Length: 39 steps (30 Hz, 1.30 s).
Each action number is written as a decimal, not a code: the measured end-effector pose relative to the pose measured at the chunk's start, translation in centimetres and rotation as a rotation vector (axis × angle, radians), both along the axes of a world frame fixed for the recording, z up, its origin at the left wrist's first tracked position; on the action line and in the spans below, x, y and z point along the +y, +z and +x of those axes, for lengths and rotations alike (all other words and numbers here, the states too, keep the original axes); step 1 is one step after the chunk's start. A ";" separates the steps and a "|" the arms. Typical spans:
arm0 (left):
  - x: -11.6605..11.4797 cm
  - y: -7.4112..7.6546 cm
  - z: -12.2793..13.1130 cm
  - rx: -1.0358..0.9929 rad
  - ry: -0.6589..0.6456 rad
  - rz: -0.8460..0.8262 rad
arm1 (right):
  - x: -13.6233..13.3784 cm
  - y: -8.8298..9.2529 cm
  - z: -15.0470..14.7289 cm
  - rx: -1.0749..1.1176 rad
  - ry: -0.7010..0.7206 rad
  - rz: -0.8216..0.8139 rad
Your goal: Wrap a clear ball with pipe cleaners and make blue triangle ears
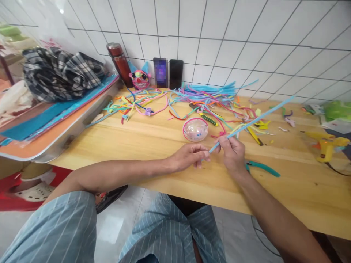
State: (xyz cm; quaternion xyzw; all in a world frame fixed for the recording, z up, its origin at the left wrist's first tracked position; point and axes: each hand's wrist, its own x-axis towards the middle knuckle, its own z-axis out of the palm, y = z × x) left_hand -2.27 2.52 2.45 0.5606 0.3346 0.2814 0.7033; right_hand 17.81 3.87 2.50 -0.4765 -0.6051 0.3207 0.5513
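Note:
A light blue pipe cleaner (260, 116) slants up to the right across the table, held between both hands. My left hand (189, 157) pinches its lower end. A short way further along, my right hand (231, 153) closes its thumb and fingers round it. Just beyond my left hand rests a clear plastic ball (195, 130) with a pink rim and small coloured bits showing through. Teal-handled pliers (263, 168) lie beside my right wrist, their head partly hidden by it.
Blue pipe cleaners (208, 92) are heaped against the tiled wall, with coloured scraps (142, 102) around. A yellow glue gun (325, 144) stands at the right. Two phones (176, 73), a flask (119, 64) and an eared ball figure (139, 77) line the back. A loaded tray (79, 131) is at left.

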 end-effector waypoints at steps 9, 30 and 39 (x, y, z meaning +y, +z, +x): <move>0.6 -1.2 -0.4 -0.025 -0.028 0.102 | -0.2 -0.8 0.6 0.048 0.013 -0.083; -0.4 -1.8 -0.8 -0.025 -0.081 0.032 | -0.1 -0.8 0.7 0.271 -0.098 -0.055; -0.6 -2.4 -0.6 0.046 -0.135 0.179 | 0.5 -0.5 1.4 0.310 -0.085 0.059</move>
